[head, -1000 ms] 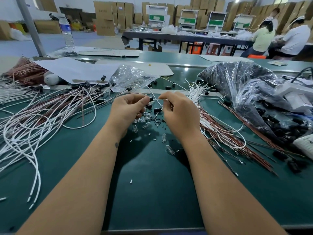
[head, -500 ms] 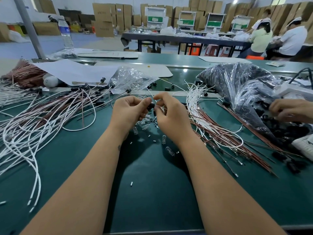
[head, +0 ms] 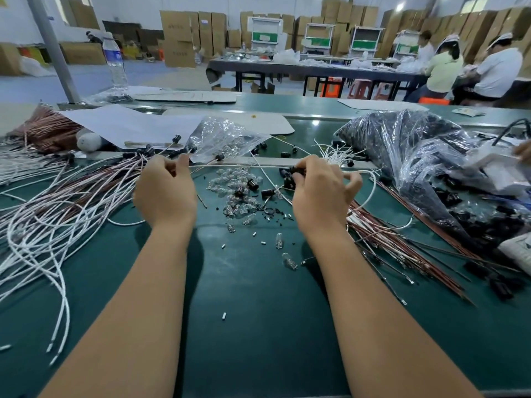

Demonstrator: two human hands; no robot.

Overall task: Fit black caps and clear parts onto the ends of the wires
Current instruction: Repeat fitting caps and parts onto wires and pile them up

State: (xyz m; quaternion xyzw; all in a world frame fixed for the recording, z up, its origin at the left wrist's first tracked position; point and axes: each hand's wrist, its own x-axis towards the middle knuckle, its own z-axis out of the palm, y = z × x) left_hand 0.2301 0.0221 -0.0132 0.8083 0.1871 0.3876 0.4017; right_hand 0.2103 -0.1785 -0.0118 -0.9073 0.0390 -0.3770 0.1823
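Note:
A thin white wire point(head: 238, 166) stretches level between my hands above the green table. My left hand point(head: 165, 191) pinches its left end. My right hand point(head: 320, 191) grips the right part of the wire together with a black cap point(head: 296, 170) at its fingertips. Below the wire lies a heap of small clear bulbs point(head: 235, 193) mixed with loose black caps point(head: 253, 183). Two more clear bulbs point(head: 279, 240) lie nearer to me.
Finished white and red wires point(head: 57, 202) spread at the left. Red and white wires point(head: 388, 234) lie at the right beside a bag of black caps point(head: 408, 150). A clear bag point(head: 224, 139), paper sheets point(head: 129, 124) and a water bottle point(head: 115, 64) stand behind. Another person's hand point(head: 523, 149) shows at the far right.
My hands were close together at the middle; they have moved apart, drawing the wire out straight between them. The other person's hand at the right has pulled back.

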